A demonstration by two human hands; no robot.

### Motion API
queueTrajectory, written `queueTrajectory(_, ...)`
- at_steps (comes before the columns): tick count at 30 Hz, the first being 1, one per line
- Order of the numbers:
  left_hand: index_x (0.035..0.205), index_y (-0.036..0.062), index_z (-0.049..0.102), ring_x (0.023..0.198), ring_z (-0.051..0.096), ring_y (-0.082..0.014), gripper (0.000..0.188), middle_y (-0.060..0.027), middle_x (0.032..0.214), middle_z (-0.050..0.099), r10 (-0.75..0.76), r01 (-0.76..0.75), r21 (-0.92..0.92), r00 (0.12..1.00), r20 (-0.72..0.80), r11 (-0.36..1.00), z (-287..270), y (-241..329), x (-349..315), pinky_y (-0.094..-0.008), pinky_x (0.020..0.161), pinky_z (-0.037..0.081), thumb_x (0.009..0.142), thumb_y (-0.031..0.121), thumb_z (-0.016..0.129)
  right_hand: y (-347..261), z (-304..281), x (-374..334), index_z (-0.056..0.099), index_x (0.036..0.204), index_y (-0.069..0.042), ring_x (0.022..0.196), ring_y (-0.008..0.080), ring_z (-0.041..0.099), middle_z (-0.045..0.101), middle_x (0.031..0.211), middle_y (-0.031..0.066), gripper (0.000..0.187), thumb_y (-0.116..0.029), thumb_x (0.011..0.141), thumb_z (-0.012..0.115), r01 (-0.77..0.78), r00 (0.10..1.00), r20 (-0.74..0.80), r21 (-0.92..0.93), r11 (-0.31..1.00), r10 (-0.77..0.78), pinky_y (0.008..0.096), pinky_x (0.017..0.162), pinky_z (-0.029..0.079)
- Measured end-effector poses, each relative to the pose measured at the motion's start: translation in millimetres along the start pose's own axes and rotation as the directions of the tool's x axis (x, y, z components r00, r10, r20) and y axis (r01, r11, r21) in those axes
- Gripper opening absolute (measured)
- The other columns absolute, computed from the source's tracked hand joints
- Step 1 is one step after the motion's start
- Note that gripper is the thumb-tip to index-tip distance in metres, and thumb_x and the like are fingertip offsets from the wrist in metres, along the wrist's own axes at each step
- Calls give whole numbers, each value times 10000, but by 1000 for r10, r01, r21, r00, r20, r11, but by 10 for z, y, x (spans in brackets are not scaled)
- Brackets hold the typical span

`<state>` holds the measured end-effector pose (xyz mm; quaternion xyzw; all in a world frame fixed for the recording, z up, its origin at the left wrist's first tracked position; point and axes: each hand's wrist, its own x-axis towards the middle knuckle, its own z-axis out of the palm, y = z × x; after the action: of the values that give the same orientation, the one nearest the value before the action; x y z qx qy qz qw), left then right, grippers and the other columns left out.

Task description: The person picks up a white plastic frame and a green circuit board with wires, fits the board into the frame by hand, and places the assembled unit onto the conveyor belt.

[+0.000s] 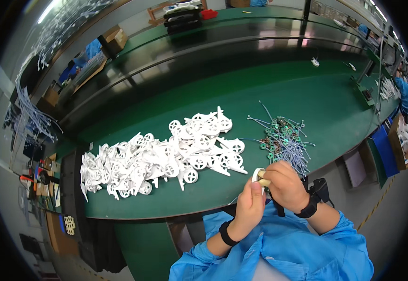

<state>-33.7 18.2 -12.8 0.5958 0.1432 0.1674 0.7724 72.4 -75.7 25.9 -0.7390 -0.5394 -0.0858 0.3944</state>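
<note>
Close to the bench's near edge, my two hands meet at a white plastic part with a round ring end [257,174]. My left hand [248,206] grips this part from below, thumb upright against it. The fingers of my right hand [286,185] are pinched together at its ring, with pale yellow covers on the fingertips; whatever they hold is hidden. Beyond my right hand lies a tangle of blue-grey wires with small green ring-shaped pieces [283,140]. A long heap of similar white parts with spoked round ends [166,154] spreads to the left.
The green bench top [326,107] curves around me, with a dark raised shelf [176,61] along its back. Bundles of wires [30,110] hang at the far left. A black box-like stand [73,187] borders the heap. A blue bin [383,143] sits at the right.
</note>
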Motion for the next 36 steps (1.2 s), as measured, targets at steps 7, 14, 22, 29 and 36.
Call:
queueTrajectory(7,1208,15,487,466,366,-38,421,16,645,442,-75,76,-135,997,10,988,-254,81,32,-188,401,312,1063,356,287,-29,104,242,616,1003,-32,836,258,568,582,935,83,265,-1,746,672,-15,992,124,69,997,7,324,732,453)
queueTrajectory(14,1343,29,410,494,512,-73,423,-48,749,578,-147,150,-197,989,32,969,-659,286,17,-199,418,385,1056,329,331,125,150,687,540,1009,-37,740,48,541,579,925,11,253,-66,827,714,-437,899,281,501,747,337,225,604,457)
queueTrajectory(22,1196,-37,530,645,583,-221,362,-146,809,571,263,-205,670,965,14,714,-845,33,282,-346,560,457,934,200,610,1319,101,1601,556,996,37,697,174,630,662,848,131,278,-172,844,659,-571,802,27,331,752,597,303,616,499)
queueTrajectory(29,1271,56,550,896,480,-341,491,-180,989,485,327,-129,963,944,46,236,-570,-171,425,-432,783,427,861,301,662,1003,-205,1052,641,975,19,717,182,608,658,824,95,225,-173,860,667,-413,902,163,52,909,401,310,680,489)
queueTrajectory(36,1044,50,587,917,500,-338,263,-166,977,501,307,-128,976,949,69,177,-523,-244,419,-440,776,436,853,211,668,1077,-662,538,665,898,-11,821,328,583,624,859,135,176,-167,817,663,-108,942,291,-204,973,166,412,745,476)
